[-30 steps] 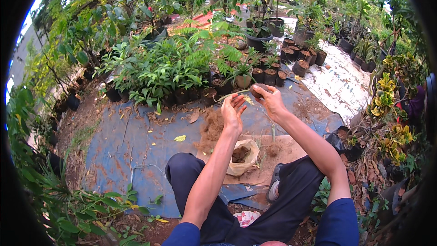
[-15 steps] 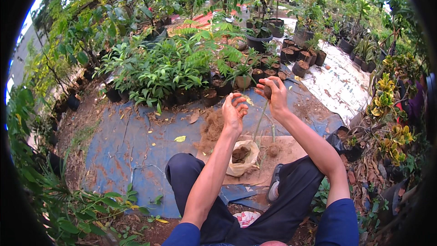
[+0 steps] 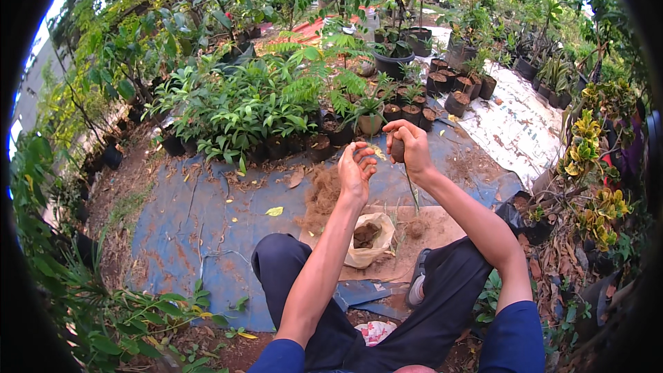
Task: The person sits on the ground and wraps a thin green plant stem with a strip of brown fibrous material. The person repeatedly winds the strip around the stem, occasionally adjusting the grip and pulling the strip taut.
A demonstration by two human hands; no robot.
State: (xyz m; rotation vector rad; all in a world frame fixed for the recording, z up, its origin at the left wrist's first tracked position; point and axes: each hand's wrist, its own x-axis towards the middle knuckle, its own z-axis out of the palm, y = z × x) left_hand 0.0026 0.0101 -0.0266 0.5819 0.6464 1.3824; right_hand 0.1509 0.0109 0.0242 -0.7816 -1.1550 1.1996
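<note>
My right hand is raised in front of me, its fingers closed round a dark brown soil ball. From beneath the ball a thin green stem hangs toward the board. Just to the left, apart from the ball, my left hand is held up with fingers loosely curved and spread, nothing visible in it. Below both hands stands a pale sack with its rim rolled down and brown clumps inside. A heap of brown fibre lies beyond my left forearm, and a small fibre tuft rests right of the sack.
A brown board lies under the sack on a blue tarp. Leafy potted plants crowd the tarp's far edge, with small black pots farther right. A white sheet spreads at the right. My bent knees flank the sack.
My right hand has come down slightly with the soil ball and turned. The stem has swung from slanting left to slanting right. My left hand has barely moved.
</note>
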